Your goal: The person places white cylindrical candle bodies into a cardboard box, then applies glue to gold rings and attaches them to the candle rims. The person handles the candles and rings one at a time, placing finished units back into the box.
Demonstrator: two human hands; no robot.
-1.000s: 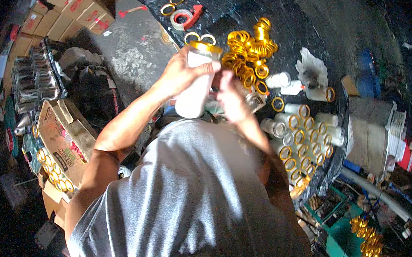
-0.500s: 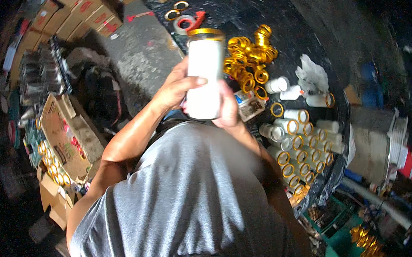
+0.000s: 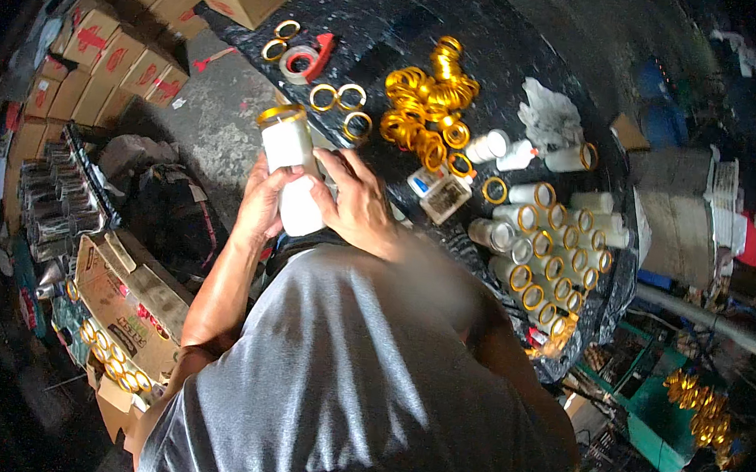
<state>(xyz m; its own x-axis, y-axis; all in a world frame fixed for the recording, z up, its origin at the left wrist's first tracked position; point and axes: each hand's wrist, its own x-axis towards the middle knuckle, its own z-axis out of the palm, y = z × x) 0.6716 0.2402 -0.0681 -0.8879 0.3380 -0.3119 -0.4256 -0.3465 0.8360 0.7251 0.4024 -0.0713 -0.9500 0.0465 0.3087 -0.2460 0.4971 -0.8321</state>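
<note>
Black worktable (image 3: 388,21) carries a heap of gold rings (image 3: 430,106). Left of this heap, the left hand (image 3: 264,204) and right hand (image 3: 358,203) both grip the white jar (image 3: 292,170). Better to hold it straight, pressing its ring evenly.

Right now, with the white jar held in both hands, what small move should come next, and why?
Probably lower the white jar to the left, toward the open carton. Its gold ring already sits on the rim, both the left hand and right hand grip it, and that carton holds similar gold-rimmed jars.
</note>
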